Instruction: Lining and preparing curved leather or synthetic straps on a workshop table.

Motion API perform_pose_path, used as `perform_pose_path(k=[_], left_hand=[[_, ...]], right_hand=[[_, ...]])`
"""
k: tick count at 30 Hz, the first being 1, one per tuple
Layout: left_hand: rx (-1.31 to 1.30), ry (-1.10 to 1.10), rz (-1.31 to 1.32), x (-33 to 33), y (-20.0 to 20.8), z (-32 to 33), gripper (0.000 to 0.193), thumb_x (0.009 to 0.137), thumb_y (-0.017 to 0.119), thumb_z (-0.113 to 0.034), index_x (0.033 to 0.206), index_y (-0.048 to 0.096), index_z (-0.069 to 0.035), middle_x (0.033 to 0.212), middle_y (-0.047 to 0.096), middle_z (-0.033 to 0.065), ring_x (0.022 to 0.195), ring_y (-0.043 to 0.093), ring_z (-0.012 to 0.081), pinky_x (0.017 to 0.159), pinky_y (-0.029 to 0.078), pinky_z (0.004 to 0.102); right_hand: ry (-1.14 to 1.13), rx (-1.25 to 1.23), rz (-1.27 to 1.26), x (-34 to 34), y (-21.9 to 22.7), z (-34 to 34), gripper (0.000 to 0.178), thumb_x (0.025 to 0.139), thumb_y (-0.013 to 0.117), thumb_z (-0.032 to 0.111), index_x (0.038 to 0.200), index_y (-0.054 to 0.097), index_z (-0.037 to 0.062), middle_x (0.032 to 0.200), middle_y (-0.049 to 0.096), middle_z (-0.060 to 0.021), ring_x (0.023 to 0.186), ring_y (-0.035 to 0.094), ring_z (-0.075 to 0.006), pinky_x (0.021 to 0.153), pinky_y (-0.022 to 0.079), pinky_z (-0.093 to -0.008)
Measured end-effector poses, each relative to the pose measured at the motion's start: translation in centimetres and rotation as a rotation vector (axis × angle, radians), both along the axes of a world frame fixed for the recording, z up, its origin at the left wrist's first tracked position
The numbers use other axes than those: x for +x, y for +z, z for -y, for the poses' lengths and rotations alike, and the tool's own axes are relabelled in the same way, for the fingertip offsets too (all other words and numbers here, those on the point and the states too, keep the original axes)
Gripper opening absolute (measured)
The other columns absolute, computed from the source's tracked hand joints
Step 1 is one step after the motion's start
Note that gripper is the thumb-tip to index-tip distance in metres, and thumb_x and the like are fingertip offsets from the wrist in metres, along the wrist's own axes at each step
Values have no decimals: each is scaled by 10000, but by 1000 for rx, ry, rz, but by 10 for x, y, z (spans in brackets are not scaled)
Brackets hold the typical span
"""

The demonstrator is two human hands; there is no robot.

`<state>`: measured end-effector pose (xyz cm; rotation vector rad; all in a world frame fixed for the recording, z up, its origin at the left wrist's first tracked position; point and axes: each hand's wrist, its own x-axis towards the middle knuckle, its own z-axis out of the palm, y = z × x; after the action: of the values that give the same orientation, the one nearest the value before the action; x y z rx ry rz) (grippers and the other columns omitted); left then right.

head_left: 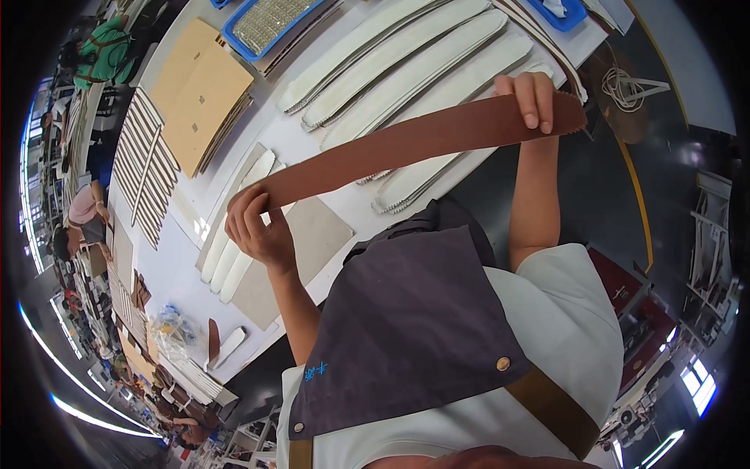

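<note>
A long reddish-brown strip point(398, 148), which looks like leather, stretches across the view between my hands. Its right end has a toothed edge. My left hand point(258, 227) is closed on the strip's left end, thumb and fingers gripping it. Over the right end, my right hand point(533, 102) holds it with fingers bent across the brown face. Behind and below the strip, stacks of long white strips point(406, 66) with toothed ends lie side by side on the white table point(293, 148). A few shorter white strips point(234, 258) lie beside my left hand on a grey-beige sheet point(320, 234).
Toward the far left are a stack of brown cardboard point(195, 90) and a row of striped strips point(144, 168). A blue tray point(269, 27) stands at the back. A crumpled plastic bag point(176, 328) rests at the table's left. Several people work at the left, one in green point(105, 51).
</note>
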<state>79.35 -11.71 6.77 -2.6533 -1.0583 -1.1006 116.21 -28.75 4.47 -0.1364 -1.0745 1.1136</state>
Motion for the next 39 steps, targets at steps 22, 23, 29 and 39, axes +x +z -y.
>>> perform_pose_path(k=[22,23,29,39], left_hand=[[-1711,-317,-289,54,-131,61,288,803,623,-149,1029,564,20,833,611,28,723,534,70,649,420,214],[-1709,-323,-289,55,-133,61,288,803,623,-149,1029,564,20,833,611,28,723,534,70,649,420,214],[-1762,-217,-121,57,-143,68,222,780,634,-154,944,601,-7,727,599,26,634,533,81,584,435,230],[-1549,-11,-118,40,-166,78,187,751,649,-194,823,624,-24,673,623,54,595,590,120,549,472,265]], right_hand=[[-1333,-1466,-164,90,-149,106,78,750,673,91,789,626,43,670,543,26,528,470,-51,503,412,-184],[-1339,-1463,-165,95,-150,104,78,750,673,91,789,626,43,670,543,26,528,470,-51,503,412,-184],[-1295,-1436,-64,114,-169,96,109,740,691,93,724,587,65,577,449,58,455,377,-44,424,291,-203],[-1429,-1570,150,134,-196,97,187,685,725,135,726,604,-2,723,587,-22,665,487,-103,609,394,-262]])
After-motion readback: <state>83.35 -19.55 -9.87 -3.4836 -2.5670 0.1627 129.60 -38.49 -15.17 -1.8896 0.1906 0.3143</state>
